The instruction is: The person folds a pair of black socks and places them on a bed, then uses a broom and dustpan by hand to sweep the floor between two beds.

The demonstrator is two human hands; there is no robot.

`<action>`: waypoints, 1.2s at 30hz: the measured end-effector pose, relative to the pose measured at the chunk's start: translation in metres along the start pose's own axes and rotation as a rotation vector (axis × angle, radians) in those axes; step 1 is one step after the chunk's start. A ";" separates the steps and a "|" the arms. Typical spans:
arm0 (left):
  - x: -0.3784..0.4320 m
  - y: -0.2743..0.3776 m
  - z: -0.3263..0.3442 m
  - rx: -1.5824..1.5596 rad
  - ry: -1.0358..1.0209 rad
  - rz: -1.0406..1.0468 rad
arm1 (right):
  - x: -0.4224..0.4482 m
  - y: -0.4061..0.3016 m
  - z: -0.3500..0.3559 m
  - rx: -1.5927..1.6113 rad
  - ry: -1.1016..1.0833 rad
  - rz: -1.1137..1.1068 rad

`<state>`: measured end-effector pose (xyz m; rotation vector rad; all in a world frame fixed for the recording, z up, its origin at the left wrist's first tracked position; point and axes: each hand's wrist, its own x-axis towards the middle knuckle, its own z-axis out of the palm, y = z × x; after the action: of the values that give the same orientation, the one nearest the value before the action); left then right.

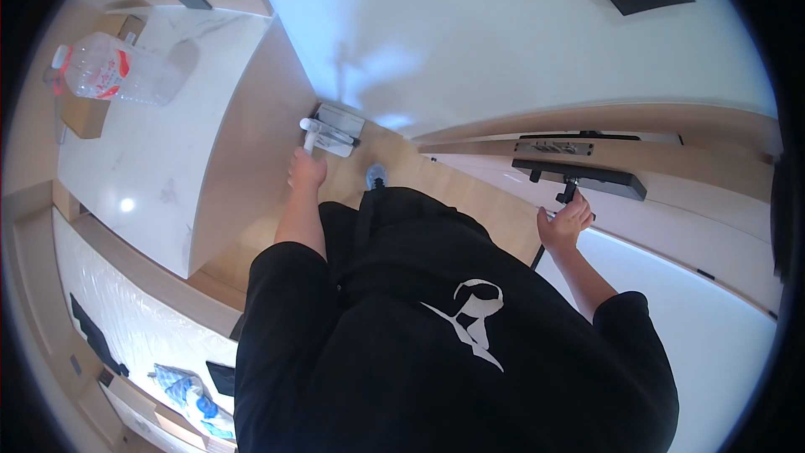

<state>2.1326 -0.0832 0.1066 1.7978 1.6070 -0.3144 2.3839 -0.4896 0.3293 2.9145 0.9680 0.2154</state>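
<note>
My left hand is closed around the handle of a white long-handled floor-cleaning tool. Below it, the tool's wide flat base is down by the floor, close to the corner of the cabinet and wall; its exact kind cannot be told. On the other side, my right hand grips the black lever handle of a door. That lever belongs to a black lock panel. A metal latch plate shows in the door's wooden edge.
A white marble-look counter at left bears a large clear plastic bottle and a cardboard box. Behind it lies a plastic-covered surface with a blue-and-white bundle. A white wall rises ahead. My shoe is on the wooden floor.
</note>
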 end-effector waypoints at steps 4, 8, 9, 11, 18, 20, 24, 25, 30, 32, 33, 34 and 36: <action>0.005 -0.009 0.011 0.147 0.022 0.047 | 0.001 0.007 0.007 0.058 0.044 -0.012; -0.004 -0.018 0.022 0.019 0.082 0.058 | 0.000 0.013 0.014 0.068 0.060 -0.001; -0.005 -0.021 0.023 -0.023 0.108 0.073 | 0.000 0.013 0.013 0.077 0.049 -0.001; -0.009 -0.028 0.025 -0.071 0.139 0.074 | 0.000 0.018 0.011 0.115 0.010 -0.022; -0.059 -0.058 0.033 -0.119 0.264 -0.024 | -0.005 0.023 0.007 0.072 -0.103 -0.072; -0.075 -0.066 0.035 -0.152 0.255 -0.022 | 0.001 0.018 -0.013 -0.008 -0.212 -0.094; -0.115 -0.094 0.025 -0.187 0.118 -0.095 | 0.040 -0.038 -0.095 -0.188 -0.550 -0.184; -0.125 -0.102 0.025 -0.175 0.117 -0.088 | 0.044 -0.054 -0.107 -0.203 -0.703 -0.211; -0.164 -0.150 0.041 -0.232 0.132 -0.074 | 0.014 -0.190 -0.097 0.694 -0.433 -0.725; -0.183 -0.158 0.041 -0.241 0.125 -0.074 | -0.021 -0.259 -0.088 0.651 -0.389 -1.025; -0.194 -0.166 0.039 -0.237 0.119 -0.071 | -0.041 -0.289 -0.077 0.582 -0.537 -1.025; -0.204 -0.182 0.042 -0.237 0.104 -0.071 | -0.064 -0.321 -0.066 0.556 -0.658 -1.030; -0.223 -0.209 0.046 -0.251 0.097 -0.076 | -0.108 -0.366 -0.058 0.418 -0.603 -1.142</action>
<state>1.9027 -0.2871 0.1373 1.5852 1.7021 -0.0566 2.0730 -0.2606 0.3365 1.9142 2.4047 -0.9214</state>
